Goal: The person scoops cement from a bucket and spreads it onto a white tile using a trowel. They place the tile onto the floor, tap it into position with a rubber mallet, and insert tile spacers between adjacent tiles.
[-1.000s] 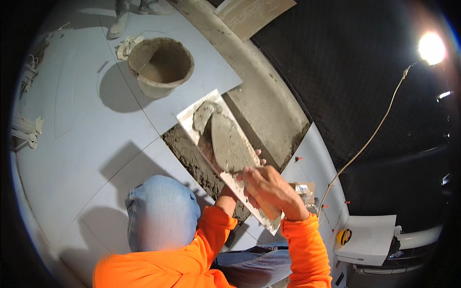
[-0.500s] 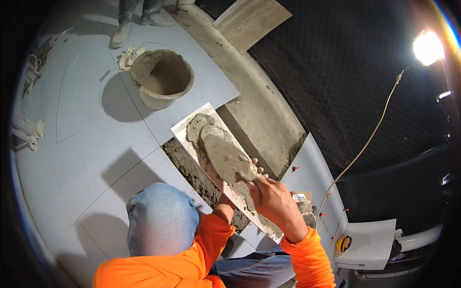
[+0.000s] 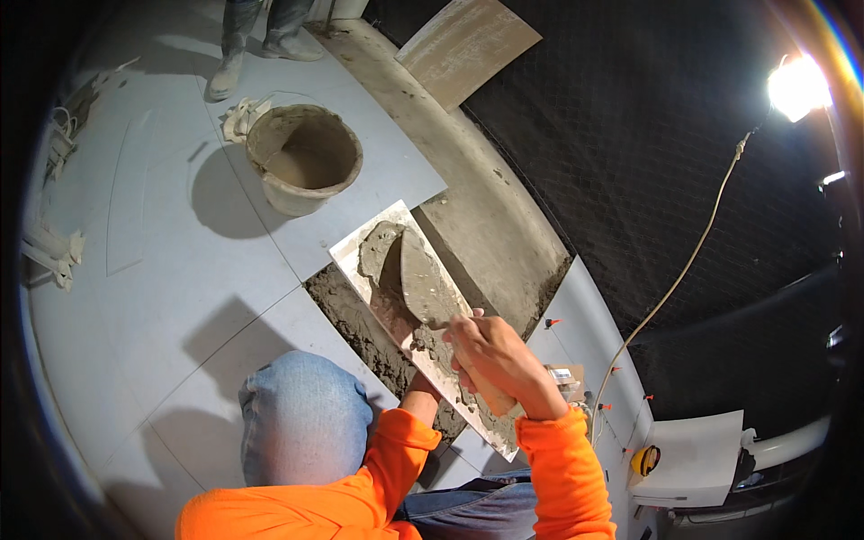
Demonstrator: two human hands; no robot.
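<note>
My right hand (image 3: 497,353) is closed round the wooden handle of a trowel (image 3: 428,286). The trowel's mortar-coated blade lies tilted over a narrow strip of tile (image 3: 393,214), with one edge raised. Wet grey mortar (image 3: 378,249) is spread along the strip's upper face. From below, my left hand (image 3: 420,397) supports the strip; most of it is hidden, though fingertips show at the far edge. Under the strip runs a mortar bed (image 3: 346,317) in a gap between large pale floor tiles (image 3: 243,270).
A mortar-smeared bucket (image 3: 306,193) stands beyond the strip, near another person's boots (image 3: 225,76). A bare concrete ledge (image 3: 490,229) runs along dark netting (image 3: 576,126). Orange tile-levelling clips (image 3: 553,322), a cable (image 3: 688,265) and a lit work lamp (image 3: 799,87) are at right.
The trowel blade has turned and tipped up on edge, and its handle now shows. My right hand has drawn slightly nearer; the tile strip has shifted a little.
</note>
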